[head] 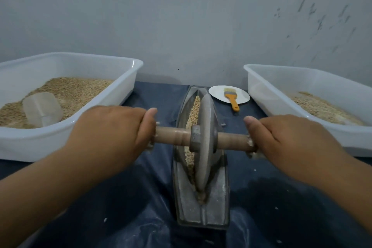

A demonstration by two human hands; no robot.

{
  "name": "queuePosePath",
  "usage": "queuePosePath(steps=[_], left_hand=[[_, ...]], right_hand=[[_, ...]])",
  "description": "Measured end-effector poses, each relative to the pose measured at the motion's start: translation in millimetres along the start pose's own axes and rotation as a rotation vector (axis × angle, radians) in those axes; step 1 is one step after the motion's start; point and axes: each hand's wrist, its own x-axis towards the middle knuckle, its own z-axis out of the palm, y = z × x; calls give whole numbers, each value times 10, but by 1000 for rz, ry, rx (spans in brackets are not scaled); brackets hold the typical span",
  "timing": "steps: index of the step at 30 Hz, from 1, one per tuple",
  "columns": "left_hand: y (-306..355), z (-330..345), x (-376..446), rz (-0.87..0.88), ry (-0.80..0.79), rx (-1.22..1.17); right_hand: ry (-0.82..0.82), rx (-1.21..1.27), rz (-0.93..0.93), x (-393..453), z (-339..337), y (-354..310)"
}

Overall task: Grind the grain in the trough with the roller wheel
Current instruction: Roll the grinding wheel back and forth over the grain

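A grey boat-shaped metal trough (201, 210) lies lengthwise in front of me on a dark blue sheet. A grey roller wheel (204, 143) stands on edge in its groove, on a wooden axle handle (173, 137) that sticks out both sides. Tan grain (194, 112) lies in the groove to the left of the wheel. My left hand (112, 131) grips the left end of the handle. My right hand (287, 141) grips the right end.
A white tub (128, 78) at the left holds whole grain and a clear plastic scoop (42, 109). A white tub (255, 82) at the right holds some grain. Behind the trough lies a white plate (219, 93) with an orange-handled brush (232, 98). A grey wall stands close behind.
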Motion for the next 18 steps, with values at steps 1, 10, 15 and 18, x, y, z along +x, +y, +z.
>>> queuePosePath(steps=[1,10,15,18], left_hand=[[13,-46,-28,35,6,39],[-52,516,435,80,-238,478],[-41,485,487,84,-253,427],[-27,303,220,167,-174,350]], right_hand=[[6,-6,-1,-15,-20,-8],[217,-89,76,615,497,68],[128,-53,84,678,500,99],[60,-24,43,397,328,61]])
